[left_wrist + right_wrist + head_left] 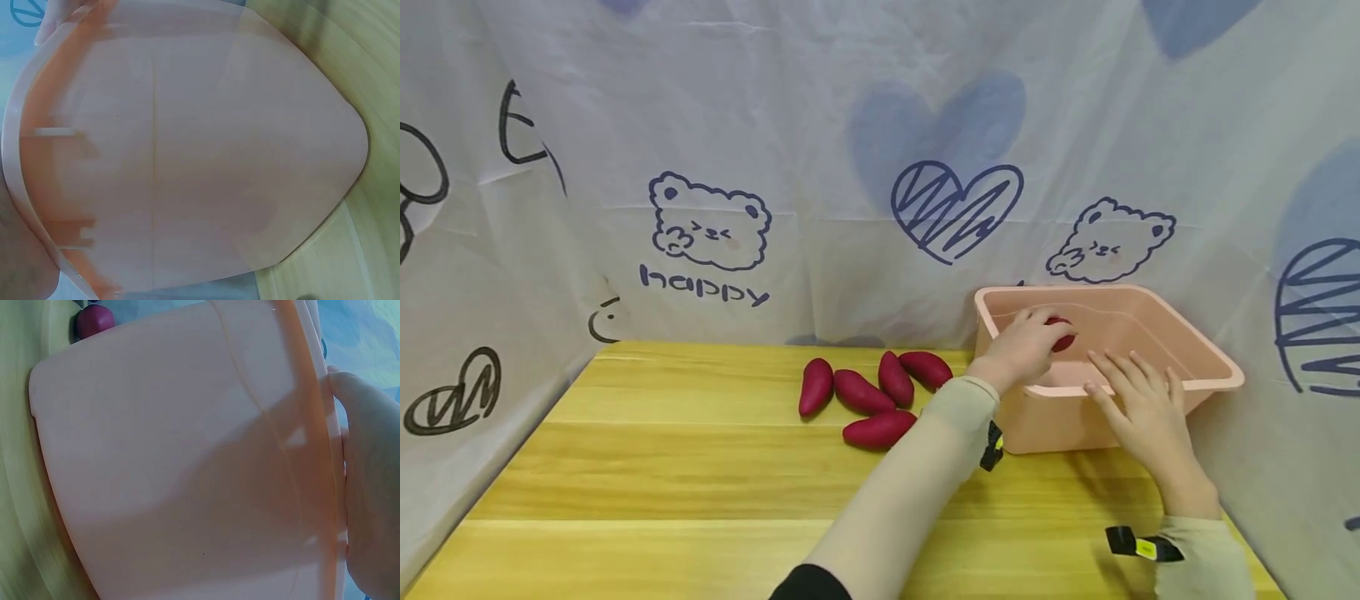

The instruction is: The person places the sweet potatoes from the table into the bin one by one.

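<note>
My left hand (1018,346) reaches over the near left corner of a pink plastic tub (1075,421). Its fingers hold a dark red sweet potato (1062,333) inside the tub's opening, and the hand covers much of it. On the tub's front rim rests my right hand (1150,408), its fingers extended and spread over the edge. In the right wrist view that hand (372,481) lies along the rim. The left wrist view mostly shows the tub's outer wall (206,150), with part of the left hand (25,244) at the rim.
Several more red sweet potatoes (861,393) lie in a loose group on the wooden table (685,467), left of the tub. A white cloth (820,275) printed with hearts and bears hangs behind and at both sides of the table.
</note>
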A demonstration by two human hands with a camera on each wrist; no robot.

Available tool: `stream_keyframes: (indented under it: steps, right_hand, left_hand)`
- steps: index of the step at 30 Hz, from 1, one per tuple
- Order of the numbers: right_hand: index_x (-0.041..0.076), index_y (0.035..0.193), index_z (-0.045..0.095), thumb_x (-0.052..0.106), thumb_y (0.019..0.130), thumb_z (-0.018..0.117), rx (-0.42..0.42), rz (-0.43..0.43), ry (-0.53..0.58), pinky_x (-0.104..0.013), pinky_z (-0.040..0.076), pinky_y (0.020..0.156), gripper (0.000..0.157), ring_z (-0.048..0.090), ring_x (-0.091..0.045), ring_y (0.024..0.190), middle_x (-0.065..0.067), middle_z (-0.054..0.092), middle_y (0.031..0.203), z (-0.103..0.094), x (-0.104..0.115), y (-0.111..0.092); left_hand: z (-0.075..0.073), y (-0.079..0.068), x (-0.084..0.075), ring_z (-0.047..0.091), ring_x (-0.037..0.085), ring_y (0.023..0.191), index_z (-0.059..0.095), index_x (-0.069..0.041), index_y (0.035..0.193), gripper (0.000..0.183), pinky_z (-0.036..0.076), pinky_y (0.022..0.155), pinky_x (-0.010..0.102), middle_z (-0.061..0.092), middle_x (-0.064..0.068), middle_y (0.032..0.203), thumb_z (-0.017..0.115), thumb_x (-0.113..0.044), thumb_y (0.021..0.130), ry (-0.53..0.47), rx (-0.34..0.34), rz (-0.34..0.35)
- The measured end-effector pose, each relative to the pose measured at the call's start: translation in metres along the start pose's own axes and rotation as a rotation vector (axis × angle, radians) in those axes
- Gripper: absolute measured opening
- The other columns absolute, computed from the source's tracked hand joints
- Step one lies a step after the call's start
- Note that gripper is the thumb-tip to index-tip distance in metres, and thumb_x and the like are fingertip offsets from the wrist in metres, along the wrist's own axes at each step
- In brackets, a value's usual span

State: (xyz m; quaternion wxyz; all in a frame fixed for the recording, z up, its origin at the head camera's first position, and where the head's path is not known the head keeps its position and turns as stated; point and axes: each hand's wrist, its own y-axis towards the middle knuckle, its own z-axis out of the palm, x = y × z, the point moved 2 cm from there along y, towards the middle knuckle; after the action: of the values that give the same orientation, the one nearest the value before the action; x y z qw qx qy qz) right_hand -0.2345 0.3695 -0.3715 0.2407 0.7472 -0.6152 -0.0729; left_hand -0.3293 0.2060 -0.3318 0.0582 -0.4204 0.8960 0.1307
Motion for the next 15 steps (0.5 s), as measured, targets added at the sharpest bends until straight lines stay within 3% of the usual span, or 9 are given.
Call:
stream_keyframes:
  steps: [15]
  right_hand:
    - [0.022,0.15,0.039,0.049,0.101,0.039,-0.002,0.002,-0.006,-0.069,-0.001,0.113,0.055,0.027,-0.044,0.14,-0.02,0.043,0.149,-0.0001,0.0029,0.0015]
  left_hand:
    - [0.0007,0.0002,0.0037,0.035,0.015,0.139,0.048,-0.034,0.141,0.045,0.032,0.116,0.027,0.039,-0.007,0.151,0.055,-0.023,0.098,0.063,-0.004,0.03]
